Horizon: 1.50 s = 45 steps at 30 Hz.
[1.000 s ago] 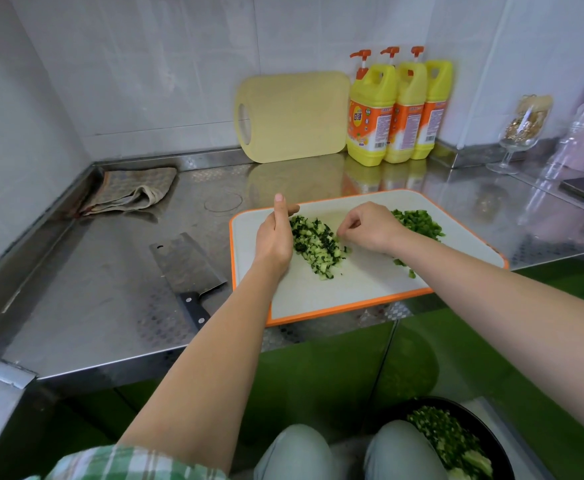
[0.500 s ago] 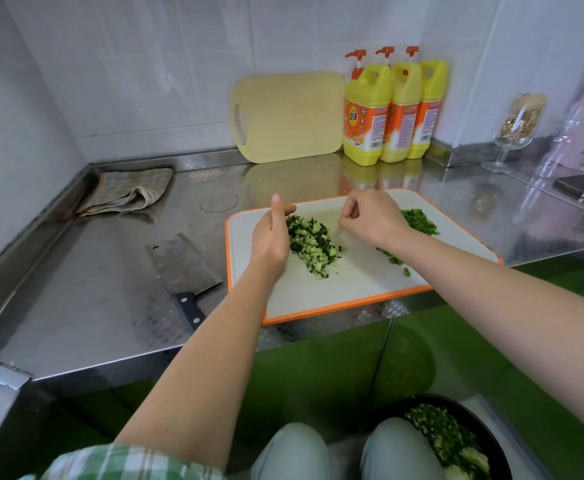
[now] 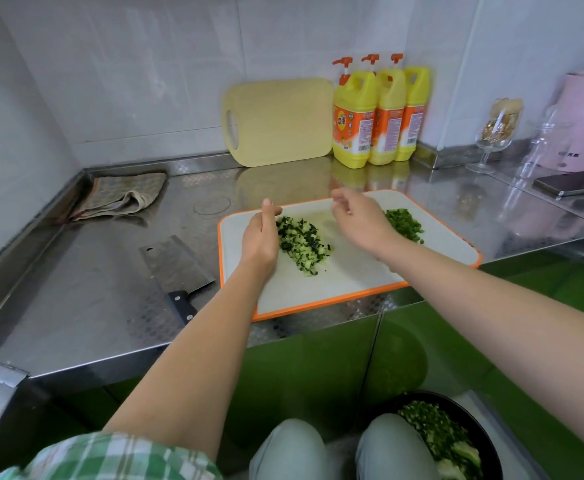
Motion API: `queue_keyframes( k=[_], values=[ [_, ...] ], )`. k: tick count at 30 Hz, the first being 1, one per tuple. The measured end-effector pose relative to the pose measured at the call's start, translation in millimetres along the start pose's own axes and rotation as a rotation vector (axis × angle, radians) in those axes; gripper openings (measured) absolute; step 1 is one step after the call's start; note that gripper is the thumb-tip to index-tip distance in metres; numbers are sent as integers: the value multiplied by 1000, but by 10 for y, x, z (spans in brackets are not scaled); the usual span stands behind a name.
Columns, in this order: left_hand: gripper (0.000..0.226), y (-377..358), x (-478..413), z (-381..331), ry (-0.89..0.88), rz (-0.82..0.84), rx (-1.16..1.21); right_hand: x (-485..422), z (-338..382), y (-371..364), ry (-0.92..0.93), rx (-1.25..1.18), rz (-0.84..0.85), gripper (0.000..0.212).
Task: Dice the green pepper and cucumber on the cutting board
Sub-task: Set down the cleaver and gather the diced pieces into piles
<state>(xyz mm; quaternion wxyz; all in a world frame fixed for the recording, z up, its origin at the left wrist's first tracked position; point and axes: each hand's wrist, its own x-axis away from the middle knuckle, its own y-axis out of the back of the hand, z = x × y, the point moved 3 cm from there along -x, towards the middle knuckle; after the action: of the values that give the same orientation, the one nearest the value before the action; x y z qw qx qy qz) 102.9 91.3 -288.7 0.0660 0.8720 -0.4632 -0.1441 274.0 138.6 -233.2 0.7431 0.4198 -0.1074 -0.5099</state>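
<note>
A white cutting board with an orange rim point(image 3: 332, 284) lies on the steel counter. A pile of diced cucumber point(image 3: 306, 245) sits left of its middle. My left hand point(image 3: 261, 239) stands on edge with straight fingers against the pile's left side. My right hand point(image 3: 361, 221) hovers over the board just right of the pile, fingers loosely curled, with nothing visible in them. Behind my right wrist lies a smaller heap of diced green pepper point(image 3: 404, 223), partly hidden.
A cleaver point(image 3: 176, 263) lies flat on the counter left of the board. A folded cloth point(image 3: 124, 195) is at the back left. A yellow board point(image 3: 278, 123) and three detergent bottles point(image 3: 377, 116) stand at the wall. A black bowl of chopped greens point(image 3: 446, 441) sits below.
My right hand has lifted off the cucumber pile and moved up and slightly right. My left hand stays against the pile.
</note>
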Motion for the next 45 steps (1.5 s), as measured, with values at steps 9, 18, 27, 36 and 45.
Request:
queue_keyframes(
  k=[9,18,27,36,45],
  values=[
    [67,63,35,13,73,34,83,45,75,-784,-388,100,74,69],
    [66,96,19,43,85,-5,173,-191,269,-931,-193,-66,10,57],
    [69,113,41,37,108,-18,211,-287,86,-708,-157,-137,223,63],
    [69,121,51,34,104,-25,239,-368,-5,-707,-17,-304,261,55],
    [72,156,-14,67,138,-37,267,-548,192,-894,-37,-263,424,61]
  ],
)
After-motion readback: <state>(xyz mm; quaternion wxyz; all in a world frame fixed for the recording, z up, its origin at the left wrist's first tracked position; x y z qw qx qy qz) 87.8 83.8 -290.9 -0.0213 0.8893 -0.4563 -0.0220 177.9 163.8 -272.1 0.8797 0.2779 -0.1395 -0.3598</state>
